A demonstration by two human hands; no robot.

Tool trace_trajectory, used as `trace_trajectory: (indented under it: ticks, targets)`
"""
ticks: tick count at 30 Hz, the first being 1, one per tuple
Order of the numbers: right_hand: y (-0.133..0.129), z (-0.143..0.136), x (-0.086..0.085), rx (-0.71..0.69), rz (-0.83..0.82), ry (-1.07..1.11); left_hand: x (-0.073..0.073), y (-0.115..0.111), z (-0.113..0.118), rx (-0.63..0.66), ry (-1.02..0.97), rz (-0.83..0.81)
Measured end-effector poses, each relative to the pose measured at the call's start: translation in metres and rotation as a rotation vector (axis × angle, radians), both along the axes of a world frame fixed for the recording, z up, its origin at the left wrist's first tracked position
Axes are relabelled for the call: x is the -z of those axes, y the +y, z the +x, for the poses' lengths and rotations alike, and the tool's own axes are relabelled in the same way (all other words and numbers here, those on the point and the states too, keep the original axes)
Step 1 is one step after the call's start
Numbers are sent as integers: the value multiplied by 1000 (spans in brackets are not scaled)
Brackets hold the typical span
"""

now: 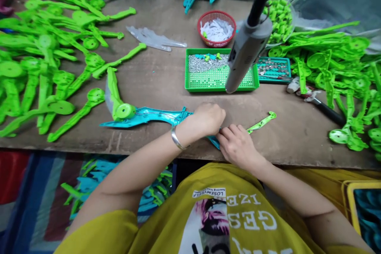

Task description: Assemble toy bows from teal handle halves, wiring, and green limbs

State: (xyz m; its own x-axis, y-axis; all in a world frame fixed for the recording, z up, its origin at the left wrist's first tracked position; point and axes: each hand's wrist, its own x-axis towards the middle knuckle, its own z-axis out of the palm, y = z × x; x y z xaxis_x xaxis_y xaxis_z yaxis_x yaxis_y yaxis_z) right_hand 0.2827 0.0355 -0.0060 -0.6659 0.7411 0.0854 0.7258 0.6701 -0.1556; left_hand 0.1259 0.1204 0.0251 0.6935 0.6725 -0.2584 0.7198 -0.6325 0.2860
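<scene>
A blue curved plastic shell, shaped like the middle of a toy bow, lies across the table before me. At its left end sits a green plastic arm with a round hub, a translucent grey piece along it. My left hand, with a silver bracelet at the wrist, is closed in a fist over the shell's right half; what its fingers pinch is hidden. My right hand is wrapped around the shell's right end, its fingertips close to the left hand. Another green arm sticks out beyond the right hand.
Green arms pile up at left and more green parts at right. A green tray holds small metal pieces; behind stands a red basket. A grey electric screwdriver hangs overhead. A black-handled tool lies right.
</scene>
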Motion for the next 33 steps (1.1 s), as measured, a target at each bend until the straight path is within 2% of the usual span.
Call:
trace_trajectory:
  ticks: [3, 5, 8, 10, 12, 14, 19, 22, 25, 27, 29, 31, 32, 33]
  targets:
    - [4, 3, 0, -23, -45, 44, 4, -8, -1, 34, 92, 199]
    - [10, 12, 1, -84, -60, 120, 2, -13, -2, 34, 84, 270]
    - [30, 40, -3, -85, -39, 250, -1, -18, -5, 68, 87, 221]
    - [51, 65, -11, 34, 4, 308, -1, -18, -7, 57, 112, 145]
    - [80, 93, -22, 165, 51, 341, 1, -16, -9, 24, 118, 90]
    - [116, 121, -36, 357, 120, 336, 2, -16, -12, 3, 92, 70]
    - [224, 177, -66, 787, 250, 235, -3, -26, -14, -54, 48, 116]
    - [282, 193, -70, 874, 205, 144, -7, -34, -13, -116, 10, 150]
    - [319, 192, -64, 847, 96, -13, -6, -38, -14, -150, -18, 148]
    - [331, 185, -60, 821, 51, -132, -3, -39, -15, -161, -27, 153]
    - [334, 178, -61, 778, 82, -214, 2, -41, -16, -163, -30, 180]
    - [330, 174, -70, 717, 140, -254, 7, -43, -18, -153, -33, 237]
    - [325, 174, -77, 722, 165, -247, 10, -44, -19, -142, -39, 277]
    - [318, 175, -85, 793, 193, -204, 12, -46, -20, -131, -50, 320]
